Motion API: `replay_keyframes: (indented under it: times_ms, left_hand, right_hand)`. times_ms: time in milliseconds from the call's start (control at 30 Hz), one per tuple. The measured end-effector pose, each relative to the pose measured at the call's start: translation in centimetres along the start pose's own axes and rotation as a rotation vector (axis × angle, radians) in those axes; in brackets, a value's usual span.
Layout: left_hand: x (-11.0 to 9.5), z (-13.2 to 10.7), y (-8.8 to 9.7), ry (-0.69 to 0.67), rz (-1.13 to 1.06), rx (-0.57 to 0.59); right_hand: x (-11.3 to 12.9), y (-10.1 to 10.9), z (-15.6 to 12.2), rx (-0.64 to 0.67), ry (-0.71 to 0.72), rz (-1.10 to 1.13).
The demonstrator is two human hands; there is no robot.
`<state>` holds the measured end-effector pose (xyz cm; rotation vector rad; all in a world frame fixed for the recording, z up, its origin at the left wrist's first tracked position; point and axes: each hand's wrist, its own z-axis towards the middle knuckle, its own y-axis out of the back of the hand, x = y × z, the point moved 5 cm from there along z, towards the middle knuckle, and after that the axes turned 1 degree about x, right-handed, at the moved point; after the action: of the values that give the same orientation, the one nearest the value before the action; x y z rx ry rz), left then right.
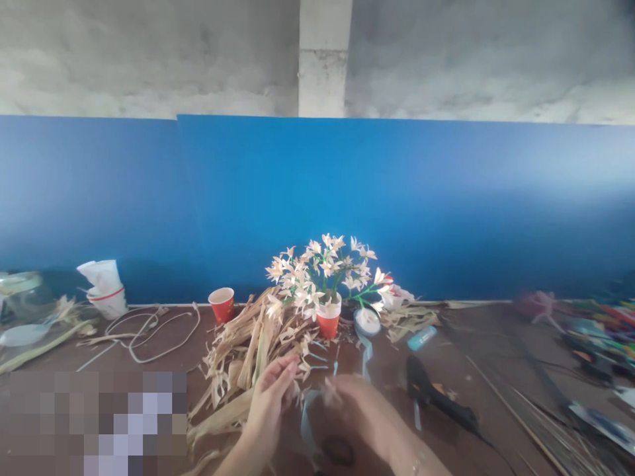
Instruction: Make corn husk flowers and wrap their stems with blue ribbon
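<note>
My left hand (pixel 275 387) is closed in a pinch in front of the pile of dried corn husks (pixel 258 337). Small pale pieces show by its fingertips, but what it grips I cannot make out. Motion smears my right hand (pixel 357 400), whose fingers are unclear; a blurred pale scrap (pixel 331 391) shows at their tips. Beyond both hands, a bunch of cream husk flowers (pixel 327 268) on green stems stands in a red and white paper cup (pixel 328 324). Light blue ribbon (pixel 308 420) lies on the brown table between my hands.
A black hot glue gun (pixel 439 400) lies at right, with a light blue packet (pixel 421 338) behind it. A bowl of white material (pixel 368 321) stands beside the flowers. Another red cup (pixel 221 305), a white cable (pixel 143 337) and stacked white cups (pixel 106 291) are at left.
</note>
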<state>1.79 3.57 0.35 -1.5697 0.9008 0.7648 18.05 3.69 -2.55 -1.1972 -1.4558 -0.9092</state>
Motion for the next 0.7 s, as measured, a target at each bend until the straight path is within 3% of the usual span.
replay_keyframes:
  times_ms: [200, 367, 533, 700]
  left_hand:
    - [-0.6, 0.4, 1.2, -0.186, 0.061, -0.061]
    - [-1.0, 0.4, 1.3, -0.224, 0.069, -0.104]
    - [-1.2, 0.6, 1.8, -0.279, 0.084, -0.168]
    - [-1.3, 0.6, 2.0, -0.293, 0.102, -0.168]
  right_hand:
    - [0.9, 0.1, 4.4, -0.181, -0.019, 0.144]
    - [2.0, -0.9, 5.8, -0.208, -0.017, 0.112]
    - [2.6, -1.3, 4.0, -0.139, -0.019, -0.191]
    - [3.3, -2.8, 1.8, -0.147, 0.100, -0.630]
